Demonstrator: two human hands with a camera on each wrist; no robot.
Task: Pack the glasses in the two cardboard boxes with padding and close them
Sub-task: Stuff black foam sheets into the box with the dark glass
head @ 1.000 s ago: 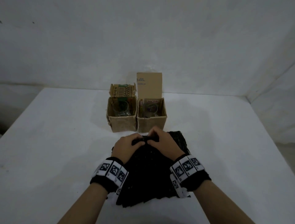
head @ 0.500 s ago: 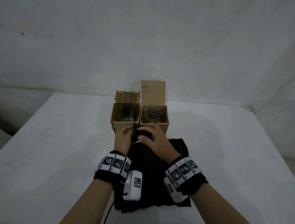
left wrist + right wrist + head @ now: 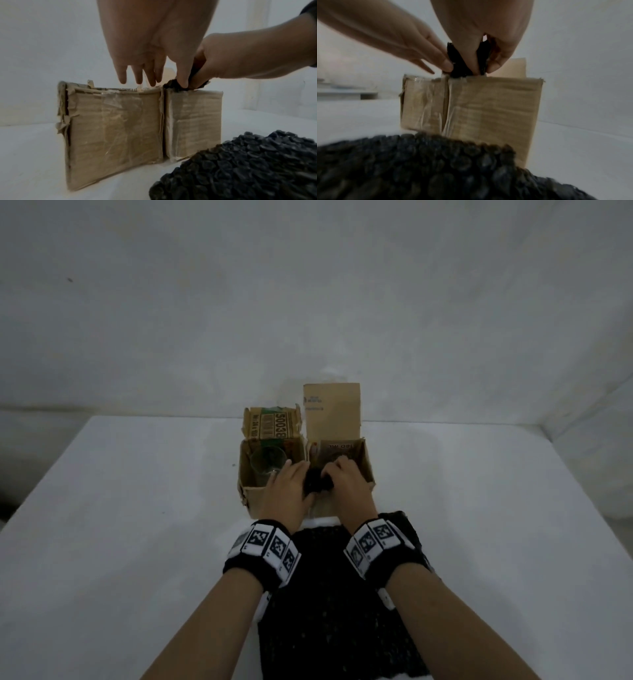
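Two open cardboard boxes stand side by side on the white table, flaps up at the back. The left box (image 3: pixel 251 474) holds a clear glass (image 3: pixel 269 465). My hands hide the inside of the right box (image 3: pixel 368 470). My right hand (image 3: pixel 349 484) pinches a small wad of black padding (image 3: pixel 317 484) at the near rim of the right box (image 3: pixel 493 111), close to the wall the boxes share. My left hand (image 3: pixel 287 491) has its thumb (image 3: pixel 181 79) pressed against the wad (image 3: pixel 171 85); its other fingers (image 3: pixel 137 75) hang nearly straight over the left box (image 3: pixel 116 128).
A large black bubble-wrap sheet (image 3: pixel 335 604) lies on the table just in front of the boxes, under my wrists. White table (image 3: pixel 120 542) stretches to both sides. A pale wall rises behind the boxes.
Both hands lifted the black wad off the bubble-wrap sheet and carried it forward, from in front of the boxes up to the right box's near rim.
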